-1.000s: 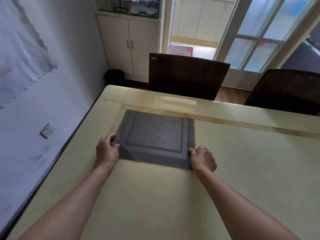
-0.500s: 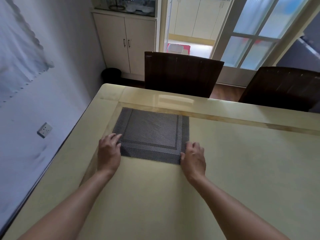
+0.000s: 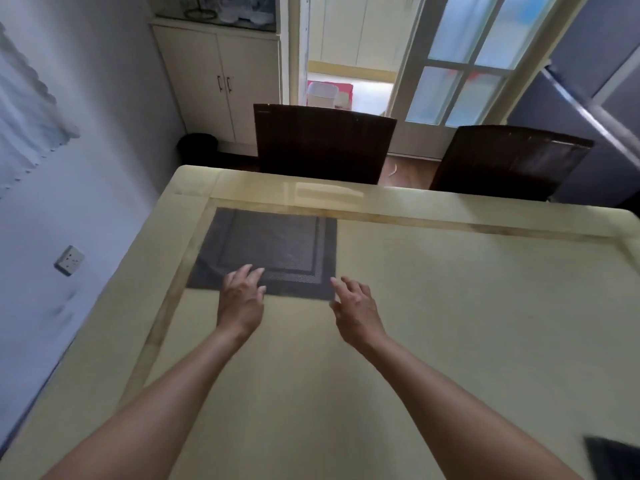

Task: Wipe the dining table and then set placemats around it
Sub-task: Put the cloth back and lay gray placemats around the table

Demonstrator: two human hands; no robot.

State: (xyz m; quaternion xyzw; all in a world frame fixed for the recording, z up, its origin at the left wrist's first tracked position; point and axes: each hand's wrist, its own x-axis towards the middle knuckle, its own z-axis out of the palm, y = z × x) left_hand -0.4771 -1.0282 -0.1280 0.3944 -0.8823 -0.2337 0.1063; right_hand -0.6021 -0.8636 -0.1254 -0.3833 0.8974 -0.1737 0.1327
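Note:
A dark grey woven placemat [image 3: 277,244] lies flat at the far left corner of the cream dining table [image 3: 450,306], in front of a dark chair. My left hand [image 3: 240,299] hovers over the mat's near edge with fingers spread and relaxed, holding nothing. My right hand [image 3: 356,311] is just off the mat's near right corner, fingers also spread and loose. Whether either hand touches the mat cannot be told.
Two dark wooden chairs [image 3: 322,143] [image 3: 509,161] stand along the far side. A wall with a socket [image 3: 69,260] runs along the table's left edge. A dark object's corner [image 3: 613,459] shows at the bottom right. A black bin [image 3: 197,147] sits by the cabinet.
Both hands let go of the placemat's near corners and opened. The mat now lies closer to the far left corner, and the hands have drawn slightly inward.

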